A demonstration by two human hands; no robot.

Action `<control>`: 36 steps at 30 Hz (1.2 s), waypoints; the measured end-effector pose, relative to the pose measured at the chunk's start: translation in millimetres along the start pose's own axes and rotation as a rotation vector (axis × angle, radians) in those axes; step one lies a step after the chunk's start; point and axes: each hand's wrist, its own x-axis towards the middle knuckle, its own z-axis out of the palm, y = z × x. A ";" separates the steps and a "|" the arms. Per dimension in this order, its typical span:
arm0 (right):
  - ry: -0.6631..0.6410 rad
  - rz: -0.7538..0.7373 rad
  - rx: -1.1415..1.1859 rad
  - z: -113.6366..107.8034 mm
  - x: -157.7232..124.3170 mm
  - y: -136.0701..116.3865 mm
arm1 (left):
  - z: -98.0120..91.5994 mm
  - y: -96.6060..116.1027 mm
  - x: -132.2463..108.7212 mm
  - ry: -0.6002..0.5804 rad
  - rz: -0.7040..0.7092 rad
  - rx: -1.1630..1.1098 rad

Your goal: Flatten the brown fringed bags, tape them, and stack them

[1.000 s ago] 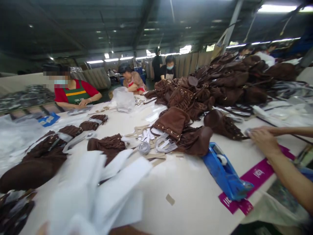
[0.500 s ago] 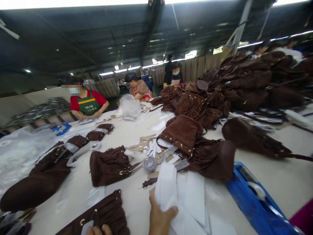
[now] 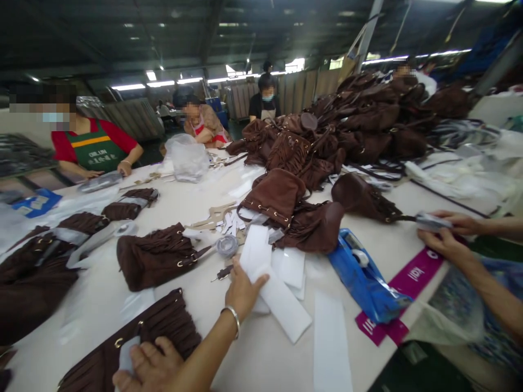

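My right hand [image 3: 242,292], a silver bangle on its wrist, pinches a stack of white padding strips [image 3: 281,305] that fan out over the pale table [image 3: 261,359]. At the bottom left my left hand [image 3: 147,366] rests on a brown fringed suede bag [image 3: 163,332], its fingers curled round a small white piece [image 3: 124,355]. Another brown fringed bag [image 3: 153,260] lies just beyond my right hand, beside a small roll of tape [image 3: 227,245].
A blue tape dispenser [image 3: 363,275] lies on a magenta strip [image 3: 408,283] at the right. A co-worker's hands [image 3: 443,235] hold a bag strap there. A tall pile of brown bags [image 3: 359,125] fills the far right. More bags [image 3: 36,272] lie at left; several people work across the table.
The view has dropped and swung; my right hand has reached farther forward with the white strips. My left hand now shows fully on the near bag. The co-worker's hands are back in sight at right.
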 end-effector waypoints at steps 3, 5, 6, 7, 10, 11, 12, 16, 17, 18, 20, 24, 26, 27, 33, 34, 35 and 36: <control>-0.001 -0.030 0.030 2.9 -5.1 -1.5 | -20.1 -10.5 -16.3 0.012 0.033 -0.021; -0.028 -0.022 0.115 0.7 -7.1 -6.9 | -50.0 -28.4 -34.6 0.080 0.108 -0.042; -0.045 -0.009 0.170 -1.5 -6.8 -10.3 | -70.4 -40.9 -46.5 0.138 0.144 -0.046; -0.061 0.024 0.225 -3.8 -5.6 -13.5 | -93.5 -55.3 -60.5 0.201 0.166 -0.043; -0.067 0.071 0.329 -8.6 1.5 -19.1 | -163.1 -103.3 -111.4 0.420 0.121 0.009; -0.070 0.066 0.348 -9.6 3.6 -19.7 | -180.8 -119.7 -128.6 0.495 0.096 0.049; -0.073 0.054 0.357 -10.4 4.8 -20.0 | -193.6 -136.1 -144.0 0.576 0.086 0.113; -0.098 0.029 0.314 -11.4 4.1 -19.5 | -194.7 -200.1 -174.3 0.587 0.193 0.362; -0.104 0.017 0.298 -10.8 4.1 -19.1 | -186.5 -214.2 -174.9 0.555 0.222 0.397; -0.113 0.005 0.286 -10.0 4.7 -18.8 | -177.5 -227.2 -174.2 0.530 0.243 0.426; -0.144 -0.019 0.269 -8.9 7.9 -18.5 | -161.3 -249.6 -171.5 0.481 0.273 0.475; -0.238 -0.027 0.219 -23.0 10.9 -21.3 | -145.4 -278.9 -172.0 0.441 0.342 0.531; -0.273 -0.026 0.181 -42.5 3.2 -20.9 | -143.3 -287.2 -172.4 0.477 0.398 0.529; -0.279 -0.013 0.155 -54.9 -4.3 -19.1 | -142.8 -290.5 -171.2 0.500 0.420 0.518; -0.164 0.491 -0.207 -154.9 -117.3 3.8 | -142.3 -296.1 -162.6 0.497 0.514 0.424; -0.138 0.592 -0.287 -170.8 -143.4 9.6 | -143.8 -294.4 -163.9 0.502 0.510 0.413; -0.131 0.687 -0.360 -184.3 -168.9 16.4 | -146.0 -292.0 -165.7 0.506 0.502 0.405; -0.125 0.767 -0.421 -194.7 -192.4 23.9 | -149.0 -289.0 -167.7 0.505 0.493 0.402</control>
